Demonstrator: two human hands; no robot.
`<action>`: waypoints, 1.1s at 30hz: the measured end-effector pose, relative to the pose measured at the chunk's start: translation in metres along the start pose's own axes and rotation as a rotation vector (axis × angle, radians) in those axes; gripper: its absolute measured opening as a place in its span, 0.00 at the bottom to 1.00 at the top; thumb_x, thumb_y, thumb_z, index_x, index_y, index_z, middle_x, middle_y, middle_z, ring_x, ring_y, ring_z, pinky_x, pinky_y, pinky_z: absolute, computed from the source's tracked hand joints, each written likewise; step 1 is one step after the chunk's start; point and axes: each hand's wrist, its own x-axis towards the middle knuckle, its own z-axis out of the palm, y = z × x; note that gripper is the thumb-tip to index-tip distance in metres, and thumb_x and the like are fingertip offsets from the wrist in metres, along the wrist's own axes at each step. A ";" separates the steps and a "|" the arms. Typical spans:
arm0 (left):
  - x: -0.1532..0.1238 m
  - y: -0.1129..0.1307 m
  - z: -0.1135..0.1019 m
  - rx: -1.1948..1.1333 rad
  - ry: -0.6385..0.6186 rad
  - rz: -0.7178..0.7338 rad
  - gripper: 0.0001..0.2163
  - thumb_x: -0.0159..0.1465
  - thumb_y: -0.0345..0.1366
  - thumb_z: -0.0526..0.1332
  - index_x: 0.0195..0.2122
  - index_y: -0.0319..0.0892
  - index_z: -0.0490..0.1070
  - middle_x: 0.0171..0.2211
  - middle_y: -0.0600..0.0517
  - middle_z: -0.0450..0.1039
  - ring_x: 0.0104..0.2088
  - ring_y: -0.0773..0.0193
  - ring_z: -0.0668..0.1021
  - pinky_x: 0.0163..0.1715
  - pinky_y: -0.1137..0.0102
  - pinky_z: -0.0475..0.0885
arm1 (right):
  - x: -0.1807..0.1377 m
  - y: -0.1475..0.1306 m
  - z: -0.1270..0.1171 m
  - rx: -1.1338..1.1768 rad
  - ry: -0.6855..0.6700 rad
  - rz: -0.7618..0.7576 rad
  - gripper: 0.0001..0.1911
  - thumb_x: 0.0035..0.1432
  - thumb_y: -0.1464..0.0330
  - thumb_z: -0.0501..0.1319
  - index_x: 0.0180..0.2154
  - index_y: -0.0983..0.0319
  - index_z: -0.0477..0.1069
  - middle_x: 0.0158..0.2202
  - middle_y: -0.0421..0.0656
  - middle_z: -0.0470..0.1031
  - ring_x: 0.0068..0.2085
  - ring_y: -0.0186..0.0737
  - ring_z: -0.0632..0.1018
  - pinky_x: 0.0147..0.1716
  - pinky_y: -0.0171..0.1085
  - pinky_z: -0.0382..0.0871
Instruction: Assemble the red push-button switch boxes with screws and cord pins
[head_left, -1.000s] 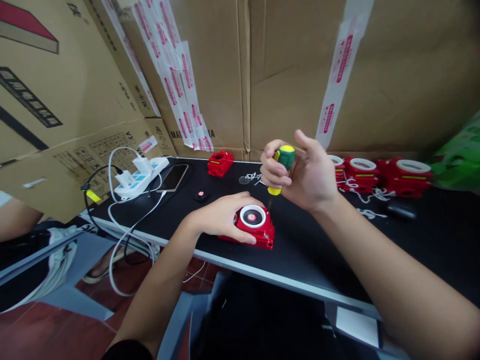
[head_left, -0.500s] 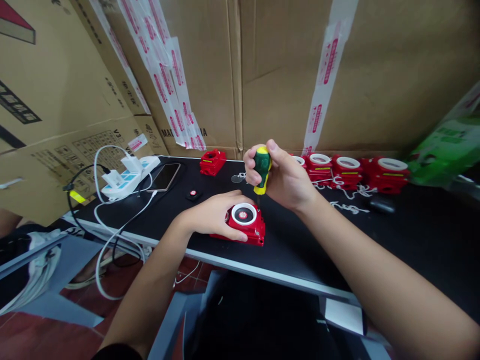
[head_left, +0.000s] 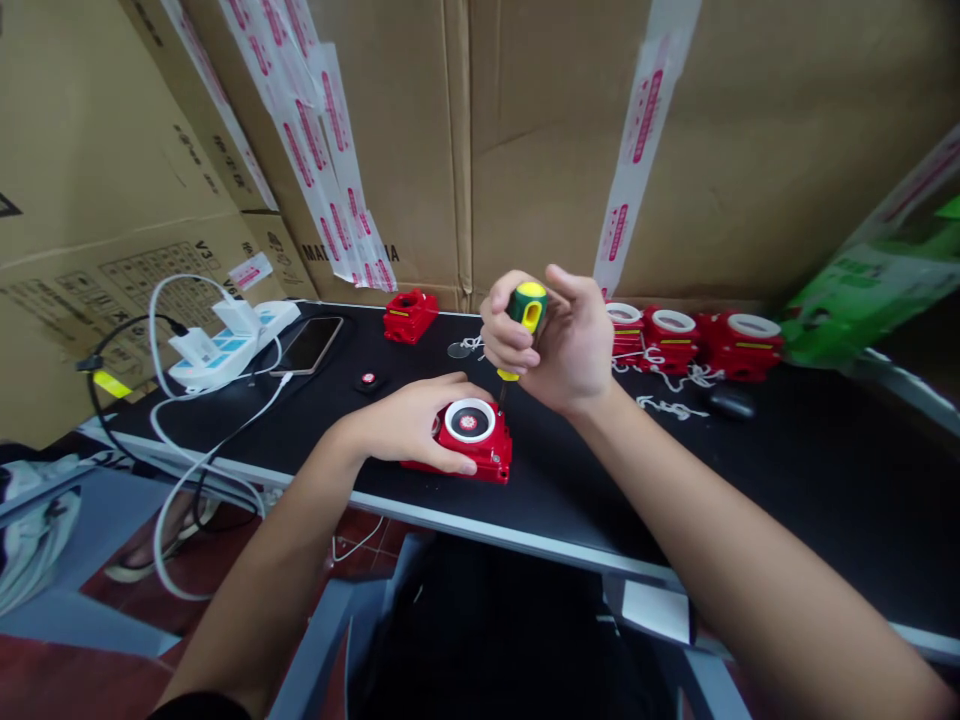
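Note:
A red plastic device (head_left: 480,452) with a white ring on top lies near the front edge of the black table (head_left: 787,470). My left hand (head_left: 409,420) rests on its left side, fingers curled around the casing. My right hand (head_left: 555,340) is wrapped round a green and yellow screwdriver (head_left: 525,320), held upright with its tip down at the device's far right corner.
A row of similar red devices (head_left: 694,338) with white string stands at the back right. A single red part (head_left: 409,315), a small black button (head_left: 367,380), a phone (head_left: 309,345) and a white power strip (head_left: 225,345) with cables lie at the left. Cardboard boxes (head_left: 465,140) wall the back.
The view has drifted, so everything sits a little further left. My right hand has turned on the screwdriver handle, thumb lifting off it. My left hand stays on the device.

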 end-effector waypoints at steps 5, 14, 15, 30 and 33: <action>0.000 -0.001 0.001 -0.006 -0.004 0.013 0.31 0.59 0.53 0.79 0.60 0.47 0.75 0.59 0.45 0.75 0.59 0.47 0.79 0.62 0.53 0.77 | 0.002 0.007 0.001 0.020 -0.034 0.030 0.30 0.70 0.40 0.62 0.34 0.61 0.75 0.24 0.34 0.65 0.19 0.26 0.60 0.19 0.31 0.57; -0.001 -0.002 0.000 0.028 -0.002 0.025 0.31 0.60 0.53 0.78 0.60 0.48 0.75 0.58 0.45 0.76 0.58 0.48 0.80 0.62 0.53 0.76 | -0.002 0.007 -0.001 -0.082 0.047 -0.039 0.19 0.64 0.52 0.74 0.39 0.61 0.76 0.36 0.38 0.76 0.30 0.30 0.74 0.32 0.33 0.73; -0.001 -0.002 0.000 0.028 -0.003 0.024 0.31 0.60 0.53 0.78 0.60 0.48 0.75 0.58 0.45 0.76 0.58 0.48 0.80 0.62 0.54 0.76 | -0.003 0.007 -0.001 -0.090 0.045 -0.049 0.19 0.63 0.54 0.75 0.38 0.60 0.74 0.37 0.38 0.77 0.30 0.29 0.74 0.31 0.32 0.72; 0.000 0.003 0.000 -0.013 -0.034 0.033 0.31 0.59 0.53 0.78 0.60 0.47 0.75 0.58 0.46 0.75 0.58 0.48 0.80 0.61 0.54 0.78 | 0.002 0.003 0.002 -0.022 -0.053 0.069 0.30 0.71 0.39 0.60 0.35 0.59 0.72 0.24 0.33 0.62 0.19 0.26 0.57 0.17 0.31 0.53; 0.000 0.001 0.000 -0.017 -0.033 0.033 0.31 0.59 0.53 0.79 0.60 0.47 0.75 0.56 0.46 0.76 0.57 0.49 0.80 0.60 0.55 0.79 | 0.001 0.005 0.001 -0.020 -0.049 0.042 0.27 0.69 0.41 0.65 0.36 0.59 0.74 0.27 0.35 0.67 0.20 0.27 0.62 0.19 0.32 0.59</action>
